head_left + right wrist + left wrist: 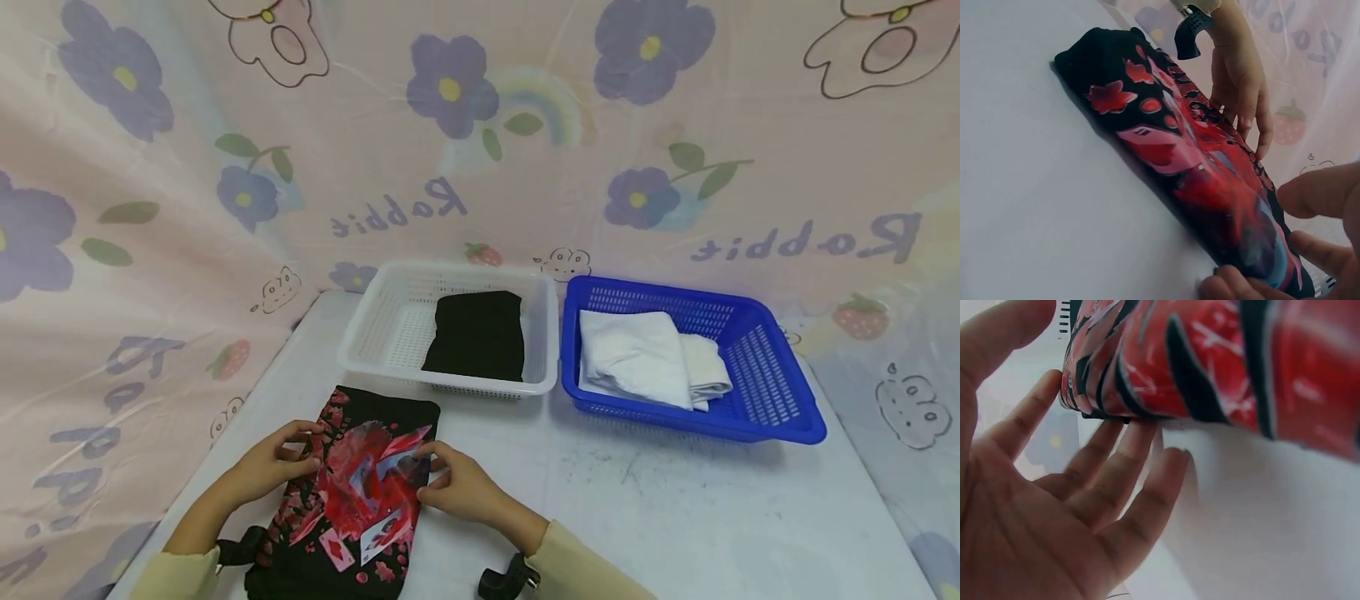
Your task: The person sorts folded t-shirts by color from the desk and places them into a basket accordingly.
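Observation:
A folded black garment (367, 483) with a red print of playing cards and petals lies on the table at the front left. My left hand (273, 462) is at its left edge; in the left wrist view the fingertips (1138, 434) touch the underside of that edge, and the thumb stands apart from the cloth. At the opposite edge is my right hand (465, 487), its fingertips touching the cloth near the upper right. The right wrist view shows its thumb (1319, 190) and fingers spread along the edge.
Behind the garment stands a white basket (367, 325) with a folded black cloth (480, 337) inside. To its right, a blue basket (772, 367) holds folded white cloths (637, 354). A printed curtain (510, 183) hangs behind the white table (637, 517).

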Tool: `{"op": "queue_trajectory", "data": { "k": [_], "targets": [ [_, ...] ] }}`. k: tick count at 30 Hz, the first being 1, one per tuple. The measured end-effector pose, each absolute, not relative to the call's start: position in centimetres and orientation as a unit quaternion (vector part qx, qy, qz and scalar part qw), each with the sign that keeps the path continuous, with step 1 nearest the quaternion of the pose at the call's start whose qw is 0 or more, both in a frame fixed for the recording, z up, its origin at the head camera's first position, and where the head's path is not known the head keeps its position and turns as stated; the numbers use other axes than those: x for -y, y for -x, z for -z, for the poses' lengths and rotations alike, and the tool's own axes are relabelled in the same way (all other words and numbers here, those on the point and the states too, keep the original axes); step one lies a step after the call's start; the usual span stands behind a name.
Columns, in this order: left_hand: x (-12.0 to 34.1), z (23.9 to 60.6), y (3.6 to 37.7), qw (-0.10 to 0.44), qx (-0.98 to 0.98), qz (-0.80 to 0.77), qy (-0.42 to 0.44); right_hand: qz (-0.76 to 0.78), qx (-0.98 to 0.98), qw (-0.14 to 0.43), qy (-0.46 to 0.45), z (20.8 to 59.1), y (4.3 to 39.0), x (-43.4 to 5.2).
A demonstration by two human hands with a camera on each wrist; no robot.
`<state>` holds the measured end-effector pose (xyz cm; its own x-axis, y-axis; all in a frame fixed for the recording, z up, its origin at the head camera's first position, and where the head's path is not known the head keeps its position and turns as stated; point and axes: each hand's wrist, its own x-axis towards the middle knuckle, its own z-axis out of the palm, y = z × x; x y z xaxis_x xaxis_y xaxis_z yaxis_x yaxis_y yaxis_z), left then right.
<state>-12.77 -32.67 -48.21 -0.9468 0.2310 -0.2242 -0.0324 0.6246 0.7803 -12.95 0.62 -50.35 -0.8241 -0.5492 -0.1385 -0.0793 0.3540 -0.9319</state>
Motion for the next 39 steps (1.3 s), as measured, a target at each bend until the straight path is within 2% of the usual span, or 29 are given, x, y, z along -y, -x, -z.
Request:
{"op": "queue_trajectory", "data": {
  "k": [9, 16, 25, 33, 39],
  "targets": [
    [32.5, 48.2, 12.6, 0.221, -0.875, -0.429, -0.032, 0.515, -0.801, 0.195, 0.233, 50.6, 13.0, 0.4],
    [31.5, 48.4, 12.6, 0.238, -0.862, -0.444, -0.06, 0.536, -0.784, 0.195, 0.245, 50.9, 13.2, 0.8],
    [30.2, 48.8, 12.7, 0.229, -0.851, -0.461, -0.102, 0.547, -0.771, 0.204, 0.253, 51.2, 13.0, 1.0],
    [30.0, 48.5, 12.1, 0.209, -0.842, -0.485, -0.113, 0.552, -0.783, 0.138, 0.251, 51.2, 12.1, 1.7],
    [29.6, 47.4, 11.5, 0.171, -0.856, -0.472, -0.128, 0.564, -0.781, 0.116, 0.243, 50.3, 11.2, 1.9]
  ]
}}
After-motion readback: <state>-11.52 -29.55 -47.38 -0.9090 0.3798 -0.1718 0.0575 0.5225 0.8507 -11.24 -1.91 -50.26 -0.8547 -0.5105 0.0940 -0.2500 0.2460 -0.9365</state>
